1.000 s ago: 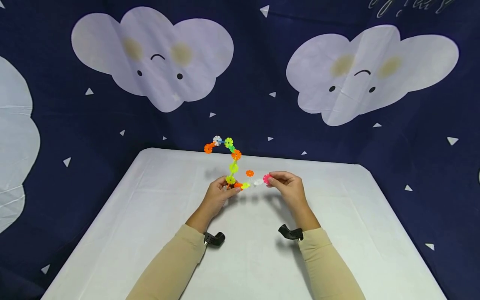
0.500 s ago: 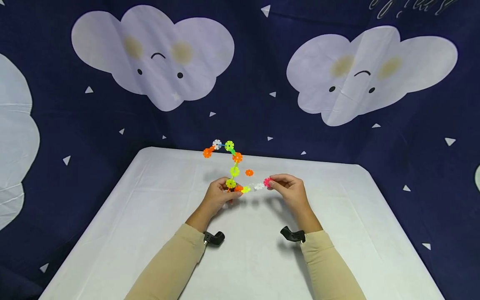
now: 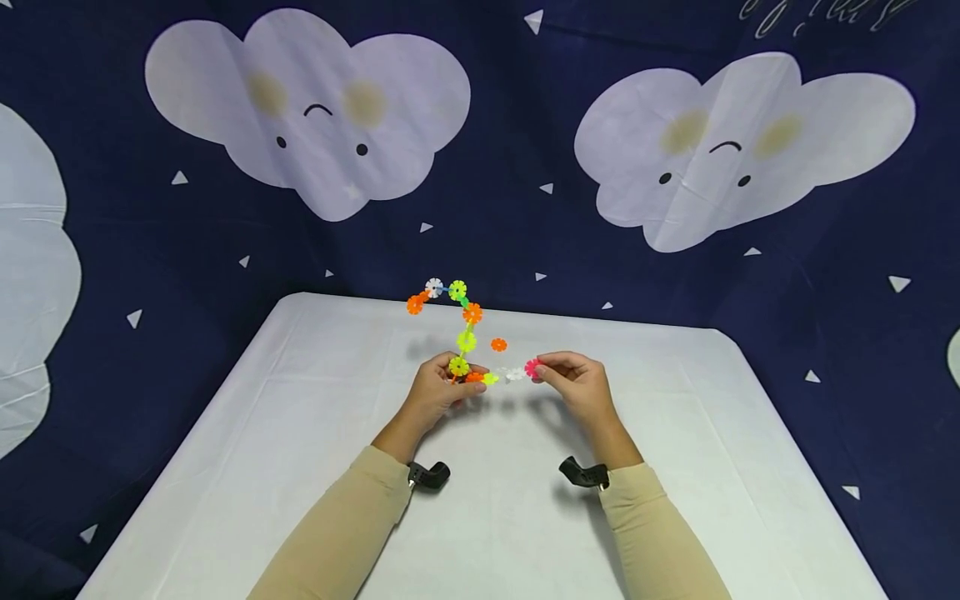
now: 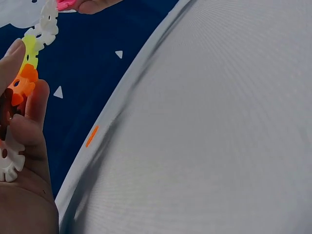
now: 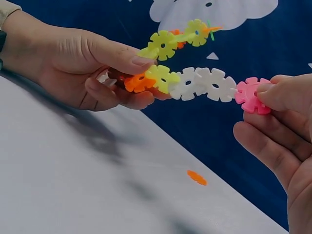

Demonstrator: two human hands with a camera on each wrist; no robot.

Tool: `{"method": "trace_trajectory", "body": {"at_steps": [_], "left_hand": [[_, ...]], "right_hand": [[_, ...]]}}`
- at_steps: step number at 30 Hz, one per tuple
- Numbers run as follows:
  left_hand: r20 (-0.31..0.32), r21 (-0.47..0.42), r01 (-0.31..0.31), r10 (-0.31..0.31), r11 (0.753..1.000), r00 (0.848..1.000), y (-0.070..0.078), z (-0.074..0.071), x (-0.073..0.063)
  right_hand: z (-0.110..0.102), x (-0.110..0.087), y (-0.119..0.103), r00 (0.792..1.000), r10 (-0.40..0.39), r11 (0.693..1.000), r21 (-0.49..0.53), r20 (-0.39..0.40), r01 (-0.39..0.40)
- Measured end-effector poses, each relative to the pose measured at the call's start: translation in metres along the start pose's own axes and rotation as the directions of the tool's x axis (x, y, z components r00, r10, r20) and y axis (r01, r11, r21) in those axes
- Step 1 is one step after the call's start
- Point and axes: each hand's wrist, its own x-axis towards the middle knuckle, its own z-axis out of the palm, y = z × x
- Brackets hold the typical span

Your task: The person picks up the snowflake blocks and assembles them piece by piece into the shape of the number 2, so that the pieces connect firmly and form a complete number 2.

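Note:
My left hand [image 3: 431,392] holds a chain of interlocking snowflake discs [image 3: 466,340] above the table, gripping it near an orange disc [image 5: 140,83] and a dark one. One branch rises and curves left through yellow-green, orange, green and white discs to an orange end. The other runs right through a yellow disc [image 5: 163,78] to white discs [image 5: 214,85]. Between thumb and fingers, my right hand [image 3: 581,383] pinches a pink snowflake disc [image 5: 252,92]. Its edge meets the last white disc; whether the slots interlock is not clear. Another white disc [image 4: 10,158] shows against the left palm.
A single orange disc [image 3: 498,344] lies on the white-covered table [image 3: 480,517], beyond the hands. Behind the table's far edge hangs a dark blue cloth [image 3: 517,242] with printed clouds and triangles. Each wrist wears a black camera mount [image 3: 430,477].
Both hands and the chain have come down slightly from a second ago. The pink disc stays pinched at the end of the white discs, and the loose orange disc has not moved.

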Motion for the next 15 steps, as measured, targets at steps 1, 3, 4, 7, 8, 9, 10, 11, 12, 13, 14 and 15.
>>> {"method": "trace_trajectory", "body": {"at_steps": [1, 3, 4, 7, 8, 9, 10, 11, 12, 13, 14, 15], "left_hand": [[-0.003, -0.002, 0.002, -0.002, 1.000, 1.000, 0.0002, 0.0003, 0.0003], [-0.008, -0.002, 0.003, -0.003, 1.000, 1.000, 0.0009, 0.0010, 0.0005], [-0.011, -0.001, 0.002, -0.002, 1.000, 1.000, 0.0013, 0.0014, 0.0004], [-0.018, 0.002, -0.002, 0.002, 1.000, 1.000, 0.0013, 0.0019, 0.0002], [-0.019, 0.002, -0.004, 0.004, 1.000, 1.000, 0.0012, 0.0021, 0.0000], [-0.021, 0.002, -0.006, 0.006, 1.000, 1.000, 0.0010, 0.0021, -0.0003], [-0.022, 0.001, -0.007, 0.007, 1.000, 1.000, 0.0010, 0.0023, -0.0005], [-0.022, 0.000, -0.007, 0.007, 1.000, 1.000, 0.0009, 0.0024, -0.0007], [-0.024, -0.001, -0.007, 0.006, 1.000, 1.000, 0.0011, 0.0026, -0.0009], [-0.024, -0.002, -0.006, 0.005, 1.000, 1.000, 0.0013, 0.0028, -0.0011], [-0.027, -0.003, -0.005, 0.004, 1.000, 1.000, 0.0016, 0.0030, -0.0013], [-0.030, -0.002, -0.003, 0.003, 1.000, 1.000, 0.0019, 0.0033, -0.0014]], "right_hand": [[0.0005, -0.0002, -0.0003, 1.000, -0.002, 1.000, 0.000, -0.004, 0.002], [0.0011, -0.0006, -0.0005, 1.000, -0.009, 1.000, 0.000, -0.014, 0.009], [0.0014, -0.0009, -0.0002, 1.000, -0.013, 1.000, 0.003, -0.019, 0.013], [0.0017, -0.0014, 0.0005, 0.999, -0.033, 0.999, 0.017, -0.026, 0.033], [0.0018, -0.0017, 0.0008, 0.999, -0.039, 0.999, 0.019, -0.027, 0.039], [0.0020, -0.0021, 0.0010, 0.999, -0.045, 0.999, 0.025, -0.028, 0.045], [0.0022, -0.0023, 0.0014, 0.998, -0.051, 0.998, 0.027, -0.027, 0.051], [0.0027, -0.0024, 0.0017, 0.998, -0.056, 0.998, 0.030, -0.025, 0.057], [0.0033, -0.0025, 0.0023, 0.998, -0.063, 0.997, 0.031, -0.019, 0.063], [0.0042, -0.0026, 0.0027, 0.998, -0.066, 0.997, 0.030, -0.018, 0.067], [0.0052, -0.0027, 0.0029, 0.997, -0.070, 0.997, 0.026, -0.017, 0.070], [0.0063, -0.0026, 0.0034, 0.997, -0.073, 0.997, 0.025, -0.018, 0.074]]}}
